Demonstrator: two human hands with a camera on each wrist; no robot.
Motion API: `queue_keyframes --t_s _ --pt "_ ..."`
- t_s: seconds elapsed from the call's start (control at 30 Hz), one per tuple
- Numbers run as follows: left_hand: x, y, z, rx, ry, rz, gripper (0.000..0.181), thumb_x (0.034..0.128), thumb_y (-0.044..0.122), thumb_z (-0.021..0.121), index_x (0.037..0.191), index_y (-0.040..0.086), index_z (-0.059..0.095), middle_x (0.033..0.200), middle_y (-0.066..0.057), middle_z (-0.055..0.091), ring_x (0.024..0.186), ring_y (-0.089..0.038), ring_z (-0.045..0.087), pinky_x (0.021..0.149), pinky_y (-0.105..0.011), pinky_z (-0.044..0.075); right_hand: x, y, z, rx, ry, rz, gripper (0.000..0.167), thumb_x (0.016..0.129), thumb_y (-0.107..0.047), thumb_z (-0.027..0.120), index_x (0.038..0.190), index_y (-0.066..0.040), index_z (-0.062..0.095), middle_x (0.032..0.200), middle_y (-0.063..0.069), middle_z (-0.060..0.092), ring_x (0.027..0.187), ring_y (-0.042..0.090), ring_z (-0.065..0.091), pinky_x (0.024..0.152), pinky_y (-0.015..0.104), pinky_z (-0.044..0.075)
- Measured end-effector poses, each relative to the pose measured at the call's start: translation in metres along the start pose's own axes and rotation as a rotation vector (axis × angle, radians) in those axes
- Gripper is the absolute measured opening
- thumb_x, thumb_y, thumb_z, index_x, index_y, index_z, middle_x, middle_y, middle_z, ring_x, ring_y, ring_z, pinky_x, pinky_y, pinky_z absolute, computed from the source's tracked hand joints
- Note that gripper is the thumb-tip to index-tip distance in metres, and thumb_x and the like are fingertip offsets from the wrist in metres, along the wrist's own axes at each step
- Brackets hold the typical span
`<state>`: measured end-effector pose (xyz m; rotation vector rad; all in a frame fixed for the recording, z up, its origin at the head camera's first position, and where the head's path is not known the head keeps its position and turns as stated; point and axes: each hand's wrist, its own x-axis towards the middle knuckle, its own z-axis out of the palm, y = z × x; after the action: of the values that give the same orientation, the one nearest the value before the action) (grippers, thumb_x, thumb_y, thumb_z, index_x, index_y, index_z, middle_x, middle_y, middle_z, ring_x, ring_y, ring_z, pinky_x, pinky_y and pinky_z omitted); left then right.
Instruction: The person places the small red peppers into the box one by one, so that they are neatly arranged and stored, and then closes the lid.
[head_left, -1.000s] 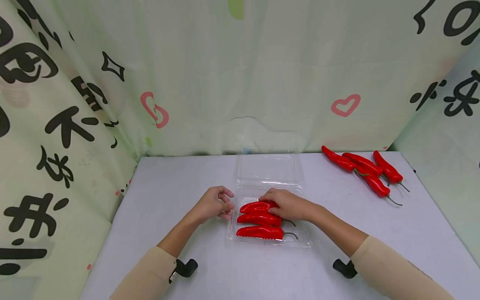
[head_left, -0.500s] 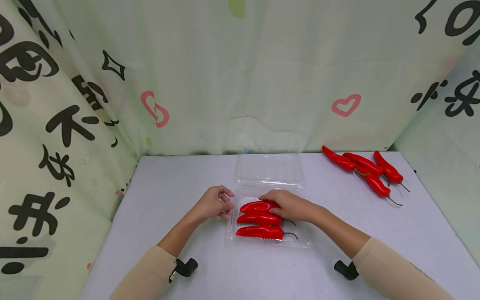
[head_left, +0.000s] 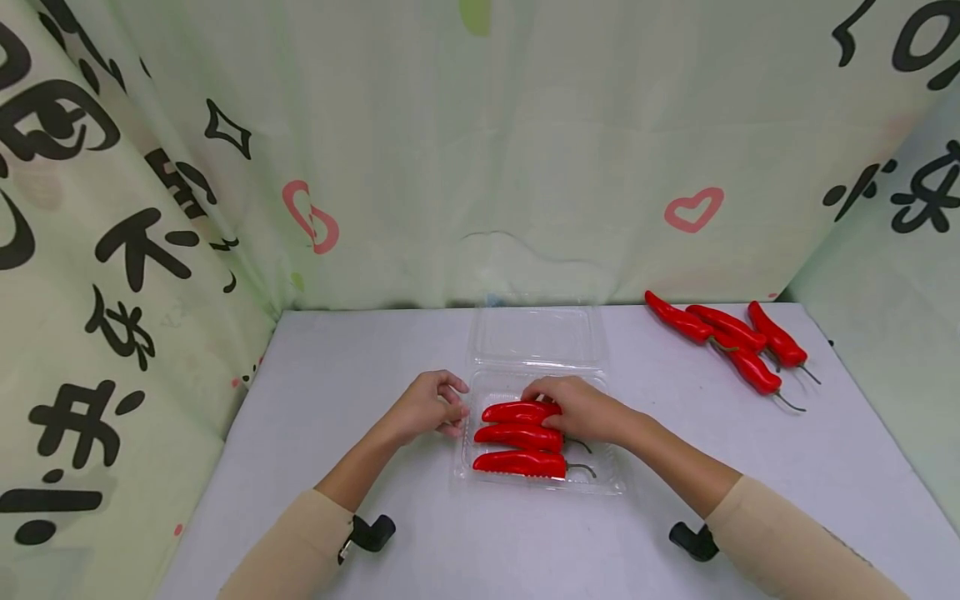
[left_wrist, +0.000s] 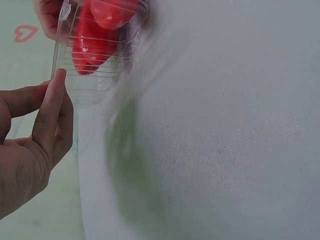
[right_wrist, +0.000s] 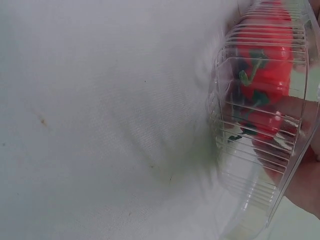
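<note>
A transparent plastic clamshell box (head_left: 540, 483) sits on the table with its lid (head_left: 536, 337) laid back. Three red chili peppers lie across its base: a front one (head_left: 517, 464), a middle one (head_left: 517, 437) and a rear one (head_left: 510, 412). My right hand (head_left: 581, 407) reaches into the box and grips the rear pepper at its stem end, covering that stem. At the box's left edge, my left hand (head_left: 429, 407) pinches the rim between thumb and fingers, as the left wrist view shows. Through the ribbed wall (right_wrist: 260, 115), green stem ends show in the right wrist view.
Several more red chili peppers (head_left: 750, 367) lie in a loose group at the table's back right. The white table (head_left: 360, 350) ends at a printed curtain (head_left: 405, 167) behind, with curtain on both sides too. Dark wrist cameras (head_left: 372, 535) stick out from both sleeves.
My right hand and the rear pepper have shifted very slightly within the box. The left hand stays at the rim, and the other peppers lie as before.
</note>
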<state>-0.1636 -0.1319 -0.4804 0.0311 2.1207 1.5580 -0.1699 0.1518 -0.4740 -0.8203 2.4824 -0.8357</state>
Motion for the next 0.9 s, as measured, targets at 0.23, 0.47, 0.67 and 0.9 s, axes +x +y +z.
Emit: queue_keyframes --t_s 0.23,0.47,0.67,0.9 --pt "0.0006 -0.0004 0.0001 -0.002 0.005 0.002 0.034 0.0926 -0.003 0.071 0.124 -0.007 0.058 0.094 -0.016 0.06 0.065 -0.018 0.067 0.061 -0.031 0.064 -0.0001 -0.0025 0.0015 -0.003 0.021 0.018 0.04 0.087 -0.005 0.08 0.124 -0.013 0.066 0.111 0.002 0.071 0.1 0.017 0.066 0.08 0.026 0.062" --pt "0.0002 -0.0001 0.0 0.001 0.003 0.011 0.033 0.0925 -0.003 0.071 0.123 -0.007 0.058 0.094 -0.016 0.06 0.064 -0.018 0.067 0.061 -0.031 0.064 -0.0002 -0.0035 -0.0002 -0.001 -0.01 0.015 0.038 0.09 -0.007 0.076 0.127 -0.011 0.066 0.115 0.003 0.071 0.103 0.017 0.067 0.083 0.028 0.063" --pt "0.0011 -0.0007 -0.0005 0.0 -0.003 0.011 0.032 0.0926 -0.003 0.071 0.122 -0.006 0.058 0.094 -0.015 0.059 0.063 -0.018 0.067 0.061 -0.03 0.064 -0.0008 -0.0011 0.0 -0.003 -0.012 -0.02 0.036 0.093 -0.007 0.074 0.127 -0.011 0.066 0.115 0.002 0.071 0.102 0.015 0.066 0.084 0.024 0.061" --pt "-0.0001 0.0004 0.0001 0.005 -0.002 0.009 0.033 0.0922 -0.002 0.072 0.122 -0.005 0.058 0.095 -0.015 0.06 0.063 -0.018 0.067 0.061 -0.03 0.064 -0.0022 -0.0012 -0.0001 -0.009 0.002 -0.018 0.037 0.092 -0.006 0.075 0.129 -0.01 0.068 0.116 0.004 0.071 0.103 0.017 0.066 0.083 0.026 0.062"
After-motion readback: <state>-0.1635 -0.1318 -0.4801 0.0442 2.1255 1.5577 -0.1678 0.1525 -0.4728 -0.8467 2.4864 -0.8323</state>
